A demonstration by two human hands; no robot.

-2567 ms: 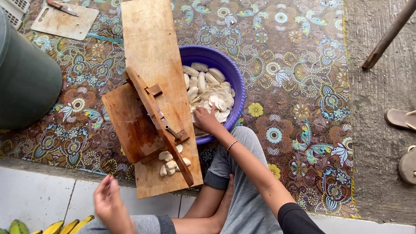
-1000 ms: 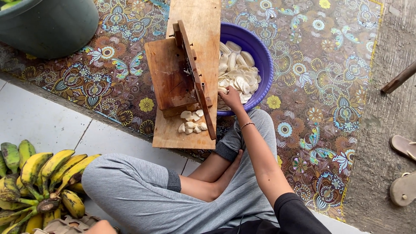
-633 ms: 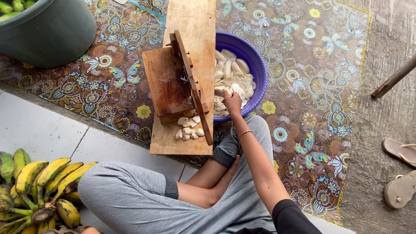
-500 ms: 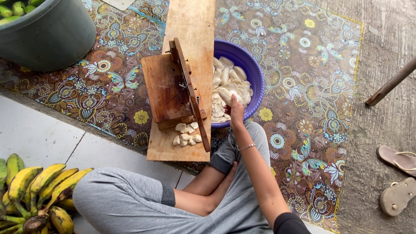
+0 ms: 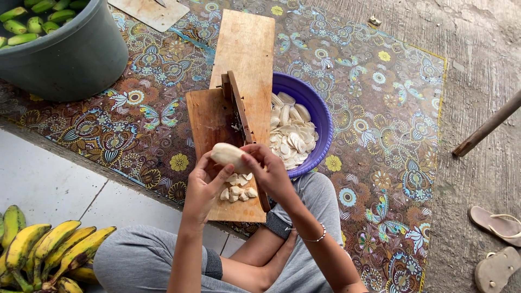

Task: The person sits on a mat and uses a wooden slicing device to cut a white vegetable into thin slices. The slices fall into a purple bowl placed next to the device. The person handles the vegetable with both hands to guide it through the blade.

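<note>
A peeled pale banana (image 5: 228,154) is held in both hands above a wooden slicer board (image 5: 244,59). My left hand (image 5: 203,184) grips its near end and my right hand (image 5: 267,169) pinches its right side. The board carries an upright blade bar (image 5: 239,111) and a smaller side plank (image 5: 209,122). Several small pale end pieces (image 5: 237,191) lie on the board just below my hands. To the right of the board sits a purple bowl (image 5: 324,122) holding several long pale banana slices (image 5: 292,137).
A dark green tub (image 5: 70,59) of green bananas stands at far left. A bunch of yellow-green bananas (image 5: 43,252) lies on white tiles at lower left. A patterned mat (image 5: 380,141) covers the floor. Sandals (image 5: 496,244) and a wooden pole (image 5: 488,125) lie at right.
My left hand came back from the banana bunch side with a peeled banana. My right hand left the bowl's rim and joined it on the banana. The view shifted.
</note>
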